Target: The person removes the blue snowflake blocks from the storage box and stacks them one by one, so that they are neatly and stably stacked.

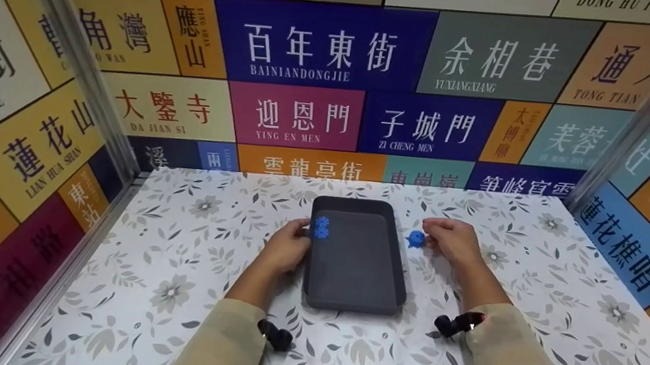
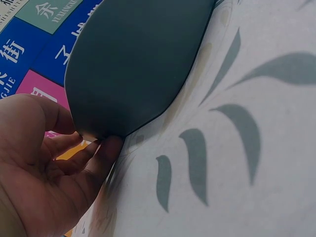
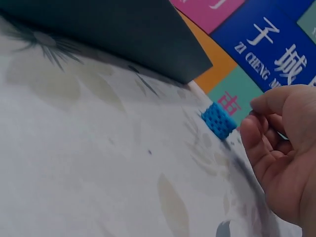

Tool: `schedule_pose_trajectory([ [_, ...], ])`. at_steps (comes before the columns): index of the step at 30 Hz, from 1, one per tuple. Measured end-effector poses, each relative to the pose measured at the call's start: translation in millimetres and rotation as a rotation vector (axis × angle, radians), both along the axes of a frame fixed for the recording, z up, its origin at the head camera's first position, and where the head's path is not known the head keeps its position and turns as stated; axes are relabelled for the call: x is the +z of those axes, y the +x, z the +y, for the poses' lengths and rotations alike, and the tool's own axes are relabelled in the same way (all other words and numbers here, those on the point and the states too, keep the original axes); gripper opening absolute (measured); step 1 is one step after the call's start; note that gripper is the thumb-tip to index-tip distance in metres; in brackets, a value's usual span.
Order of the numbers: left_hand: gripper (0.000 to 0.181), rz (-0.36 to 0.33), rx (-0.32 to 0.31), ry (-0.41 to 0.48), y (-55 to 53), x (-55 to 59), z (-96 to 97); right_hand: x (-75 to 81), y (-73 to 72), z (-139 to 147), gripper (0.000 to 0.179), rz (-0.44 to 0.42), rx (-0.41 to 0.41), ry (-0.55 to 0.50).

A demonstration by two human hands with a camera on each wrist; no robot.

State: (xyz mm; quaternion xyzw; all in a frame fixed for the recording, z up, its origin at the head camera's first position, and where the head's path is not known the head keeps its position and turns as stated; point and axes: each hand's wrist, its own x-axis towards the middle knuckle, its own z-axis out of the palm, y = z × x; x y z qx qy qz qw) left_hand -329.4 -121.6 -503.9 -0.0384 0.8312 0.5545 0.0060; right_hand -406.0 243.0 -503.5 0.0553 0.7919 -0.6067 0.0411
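A dark grey rectangular tray (image 1: 355,275) lies on the table, and my left hand (image 1: 288,244) grips its left side. In the left wrist view, the thumb (image 2: 111,147) is at the tray's lower edge while the fingers reach behind its wall. Blue knobbly pieces (image 1: 322,227) sit inside the tray along the left wall. Outside, to the right of the tray, stands another small blue bumpy piece (image 1: 415,239). My right hand (image 1: 452,239) is right beside it, fingers loosely bent. The right wrist view shows this textured blue piece (image 3: 218,121) just beyond the fingertips, seemingly apart from them.
A white tablecloth (image 1: 176,245) with grey leaves and flowers covers the table. Behind it rises a wall (image 1: 326,45) of coloured panels with lettering. Metal posts (image 1: 98,89) stand at the corners. Each sleeve carries a black wrist camera (image 1: 275,336).
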Motion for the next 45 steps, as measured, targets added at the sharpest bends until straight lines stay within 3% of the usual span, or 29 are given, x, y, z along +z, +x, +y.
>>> schedule_pose_trajectory([
  [14, 0.058, 0.015, -0.005, 0.000, -1.2, -1.5, -0.5, 44.0, 25.4, -75.0, 0.021, 0.156, 0.114, -0.166],
  [19, 0.058, 0.009, -0.004, -0.021, -0.1, 1.3, -0.1, 54.3, 26.6, -100.4, 0.016, 0.183, 0.145, -0.190],
  [25, 0.058, 0.009, 0.002, -0.031, 0.8, 1.8, -0.4, 55.2, 14.4, -130.8, 0.025, 0.173, 0.176, -0.222],
  [32, 0.057, 0.014, -0.006, -0.030, 1.0, 1.3, -0.7, 56.6, -6.1, -157.3, 0.014, 0.101, 0.193, -0.281],
  [37, 0.057, 0.008, -0.006, -0.034, 1.0, 1.9, -0.7, 49.9, -23.3, -167.3, 0.018, 0.067, 0.177, -0.307],
  [41, 0.058, 0.009, -0.002, -0.040, 0.9, 2.6, -0.3, 36.3, -34.9, -170.3, 0.020, 0.094, 0.126, -0.229],
  [45, 0.058, 0.014, 0.003, -0.039, 1.1, 2.3, -0.2, 22.5, -42.6, -171.0, 0.020, 0.182, 0.094, -0.088],
])
